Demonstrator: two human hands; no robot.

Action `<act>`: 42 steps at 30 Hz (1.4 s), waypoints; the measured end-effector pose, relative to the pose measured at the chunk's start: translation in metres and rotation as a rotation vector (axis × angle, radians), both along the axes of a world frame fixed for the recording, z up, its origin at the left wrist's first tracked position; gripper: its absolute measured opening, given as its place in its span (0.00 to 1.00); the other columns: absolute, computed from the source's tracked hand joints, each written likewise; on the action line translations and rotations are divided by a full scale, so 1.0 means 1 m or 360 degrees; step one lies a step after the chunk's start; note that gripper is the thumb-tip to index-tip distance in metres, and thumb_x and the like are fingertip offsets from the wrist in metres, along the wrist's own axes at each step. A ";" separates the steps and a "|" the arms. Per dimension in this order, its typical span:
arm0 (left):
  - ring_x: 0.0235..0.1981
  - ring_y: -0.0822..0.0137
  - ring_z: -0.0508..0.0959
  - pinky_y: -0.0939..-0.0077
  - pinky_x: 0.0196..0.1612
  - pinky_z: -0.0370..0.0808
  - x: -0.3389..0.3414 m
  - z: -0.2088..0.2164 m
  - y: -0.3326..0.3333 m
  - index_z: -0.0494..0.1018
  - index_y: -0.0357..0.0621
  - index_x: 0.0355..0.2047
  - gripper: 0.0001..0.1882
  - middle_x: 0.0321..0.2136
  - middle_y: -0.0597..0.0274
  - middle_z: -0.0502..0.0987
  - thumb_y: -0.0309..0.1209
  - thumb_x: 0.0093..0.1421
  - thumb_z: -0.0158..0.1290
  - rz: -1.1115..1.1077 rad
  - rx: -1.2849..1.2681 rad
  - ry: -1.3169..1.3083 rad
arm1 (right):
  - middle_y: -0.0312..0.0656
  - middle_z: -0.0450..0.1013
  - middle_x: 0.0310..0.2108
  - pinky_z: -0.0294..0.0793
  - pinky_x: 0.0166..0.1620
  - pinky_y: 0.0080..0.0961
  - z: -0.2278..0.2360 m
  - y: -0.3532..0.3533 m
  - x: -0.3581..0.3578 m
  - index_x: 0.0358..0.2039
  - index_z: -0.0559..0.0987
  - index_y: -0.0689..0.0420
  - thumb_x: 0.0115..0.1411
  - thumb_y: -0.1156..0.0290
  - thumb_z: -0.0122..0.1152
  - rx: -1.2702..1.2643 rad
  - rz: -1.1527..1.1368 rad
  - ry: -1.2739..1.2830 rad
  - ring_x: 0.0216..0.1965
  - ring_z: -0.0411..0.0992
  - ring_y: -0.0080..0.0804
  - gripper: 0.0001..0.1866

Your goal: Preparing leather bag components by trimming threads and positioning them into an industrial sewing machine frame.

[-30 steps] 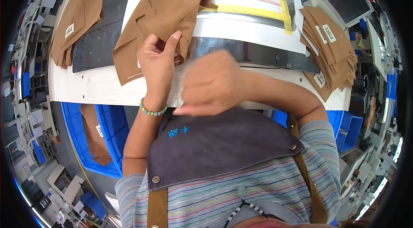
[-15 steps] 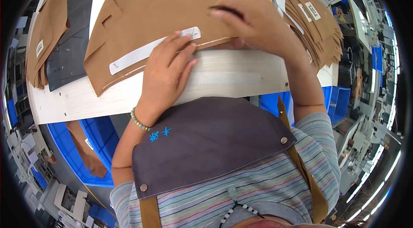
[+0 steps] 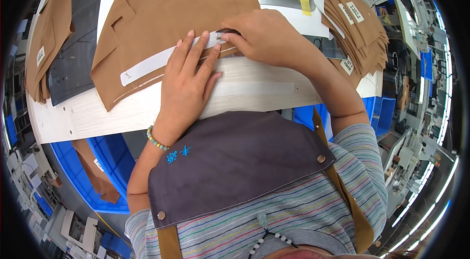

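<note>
A brown fabric piece (image 3: 166, 14) lies flat on the pale wooden table (image 3: 254, 75). On it rests a long white strip template (image 3: 149, 68), parallel to the near edge, with a small mark at each end. A white line runs along the cloth between strip and edge. My left hand (image 3: 186, 78) lies on the fabric and strip, its fingers stretched out and pressing down. Closed round a thin dark tool (image 3: 226, 30), my right hand (image 3: 267, 39) is at the strip's right end. Most of that tool is hidden by the fingers, so its kind is unclear.
Stacks of brown cut pieces (image 3: 355, 29) with white labels lie at the right, and more brown pieces (image 3: 49, 53) at the far left. Beyond the fabric is a yellow-edged frame (image 3: 303, 2). Below the table's left edge stands a blue bin (image 3: 115, 161) with brown cloth.
My right hand has moved left and nearer, from beyond the strip's right end onto it. The left hand stays on the strip with its fingers slightly more spread.
</note>
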State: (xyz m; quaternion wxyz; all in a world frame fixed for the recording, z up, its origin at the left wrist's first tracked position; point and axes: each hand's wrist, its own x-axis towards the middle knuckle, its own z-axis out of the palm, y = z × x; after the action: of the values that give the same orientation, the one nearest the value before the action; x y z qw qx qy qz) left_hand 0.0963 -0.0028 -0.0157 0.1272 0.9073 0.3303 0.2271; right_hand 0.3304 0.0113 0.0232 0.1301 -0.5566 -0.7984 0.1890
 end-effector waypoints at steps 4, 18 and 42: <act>0.70 0.46 0.66 0.49 0.70 0.66 0.000 0.000 0.000 0.74 0.45 0.63 0.31 0.68 0.54 0.70 0.30 0.58 0.66 0.0001 0.0008 0.0007 | 0.48 0.81 0.33 0.77 0.39 0.43 0.003 -0.001 -0.002 0.43 0.84 0.57 0.67 0.62 0.60 -0.0006 -0.0030 -0.0019 0.35 0.79 0.52 0.13; 0.71 0.47 0.66 0.50 0.70 0.66 0.001 0.001 0.001 0.73 0.42 0.64 0.31 0.67 0.56 0.71 0.32 0.60 0.65 0.0018 0.0022 0.0065 | 0.48 0.80 0.29 0.76 0.36 0.45 0.007 -0.001 -0.007 0.41 0.82 0.56 0.67 0.62 0.61 -0.0041 -0.0080 -0.0063 0.33 0.78 0.54 0.11; 0.71 0.46 0.66 0.48 0.71 0.65 0.001 0.003 0.001 0.75 0.45 0.63 0.30 0.67 0.55 0.72 0.30 0.60 0.65 0.0025 -0.0017 0.0051 | 0.50 0.80 0.29 0.75 0.38 0.45 0.001 0.006 -0.007 0.41 0.82 0.57 0.68 0.60 0.59 -0.0091 -0.0070 -0.0028 0.34 0.78 0.54 0.13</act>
State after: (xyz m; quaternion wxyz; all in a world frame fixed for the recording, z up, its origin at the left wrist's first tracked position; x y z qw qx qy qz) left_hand 0.0971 -0.0015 -0.0124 0.1250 0.9074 0.3407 0.2119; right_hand 0.3234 0.0172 0.0238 0.1113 -0.5792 -0.7814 0.2041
